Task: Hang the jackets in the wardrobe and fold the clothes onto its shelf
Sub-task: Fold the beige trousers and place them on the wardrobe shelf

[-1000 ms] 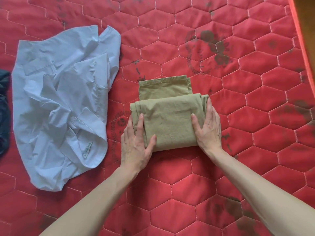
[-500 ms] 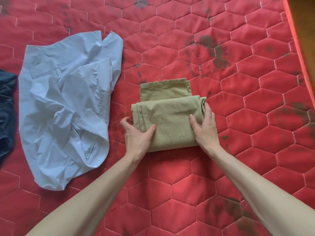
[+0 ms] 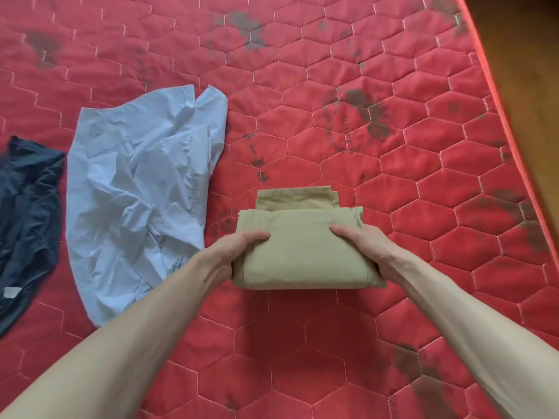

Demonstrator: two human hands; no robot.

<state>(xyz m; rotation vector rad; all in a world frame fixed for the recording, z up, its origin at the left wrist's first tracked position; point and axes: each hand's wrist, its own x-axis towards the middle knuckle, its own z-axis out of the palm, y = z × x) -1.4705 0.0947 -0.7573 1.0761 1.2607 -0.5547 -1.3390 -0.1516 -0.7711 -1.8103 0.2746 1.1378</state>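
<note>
Both hands grip the folded trousers [image 3: 305, 255] now, left hand [image 3: 234, 252] and right hand [image 3: 364, 247] clamping opposite sides, thumbs on top, near the middle of the mattress [image 3: 423, 207]. Soft, light cloth, probably; layers may slide apart, so hold from underneath. The shirt [image 3: 136, 189] lies crumpled toward the left edge.
</note>
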